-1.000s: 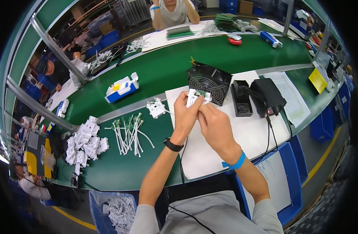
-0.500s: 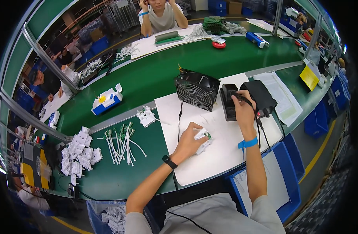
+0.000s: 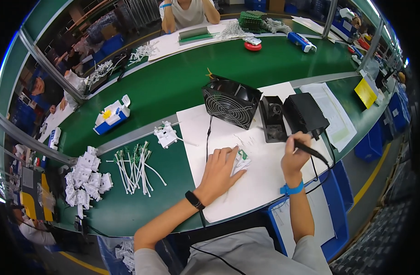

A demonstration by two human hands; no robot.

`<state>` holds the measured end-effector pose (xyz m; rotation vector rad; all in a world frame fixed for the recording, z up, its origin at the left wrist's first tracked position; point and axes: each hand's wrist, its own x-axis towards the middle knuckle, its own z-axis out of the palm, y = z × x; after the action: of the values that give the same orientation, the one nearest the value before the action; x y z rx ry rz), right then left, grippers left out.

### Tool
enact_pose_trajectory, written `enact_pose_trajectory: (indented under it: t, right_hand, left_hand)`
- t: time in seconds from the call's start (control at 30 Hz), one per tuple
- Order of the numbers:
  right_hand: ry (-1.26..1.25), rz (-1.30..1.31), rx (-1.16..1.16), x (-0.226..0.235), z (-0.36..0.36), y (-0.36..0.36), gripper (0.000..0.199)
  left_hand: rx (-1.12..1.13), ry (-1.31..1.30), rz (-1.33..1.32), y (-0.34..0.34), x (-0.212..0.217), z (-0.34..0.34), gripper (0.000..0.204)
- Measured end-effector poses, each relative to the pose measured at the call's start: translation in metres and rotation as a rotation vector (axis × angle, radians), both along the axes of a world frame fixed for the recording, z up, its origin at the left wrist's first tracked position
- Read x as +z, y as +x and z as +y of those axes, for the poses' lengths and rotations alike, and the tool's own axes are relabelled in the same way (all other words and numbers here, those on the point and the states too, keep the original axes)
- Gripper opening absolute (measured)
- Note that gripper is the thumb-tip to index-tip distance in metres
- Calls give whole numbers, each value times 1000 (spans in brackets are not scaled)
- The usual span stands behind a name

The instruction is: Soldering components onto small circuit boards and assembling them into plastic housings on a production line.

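My right hand (image 3: 294, 159) grips the black handle of a soldering iron (image 3: 310, 150), whose cord loops down to the right; its tip is hidden by my fingers. On the white board, my left hand (image 3: 219, 172) holds a small white plastic housing (image 3: 242, 164) with a green circuit board in it, between thumb and fingers. The black iron stand (image 3: 275, 126) sits vacant beyond my right hand, beside the black soldering station (image 3: 305, 113). Left of the stand is a black fan (image 3: 232, 101) with a wire guard.
White cables with green ends (image 3: 136, 169) and a heap of white housings (image 3: 86, 178) lie at the left. Another white housing (image 3: 166, 134) rests by the metal strip. A blue-and-white box (image 3: 111, 117) stands farther back. Papers (image 3: 329, 112) lie right of the station. A person sits across the bench.
My right hand has drawn the soldering iron out of its stand and moved it nearer to me. My left hand has flattened more over the white housing.
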<state>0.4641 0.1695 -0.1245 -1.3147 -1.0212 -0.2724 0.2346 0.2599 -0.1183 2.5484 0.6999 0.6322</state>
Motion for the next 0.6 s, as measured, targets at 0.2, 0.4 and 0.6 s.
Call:
enact_pose_trajectory:
  t: [0.2, 0.4, 0.6]
  right_hand:
    - [-81, 160, 260, -18, -4, -17, 13]
    - [-119, 322, 360, -23, -7, -21, 15]
    - [-123, 297, 407, -21, -8, -24, 19]
  left_hand:
    - [-67, -63, 3, -23, 1, 12, 53]
    - [-131, 115, 54, -31, -5, 14, 49]
    - [-153, 108, 86, -28, 1, 19, 47]
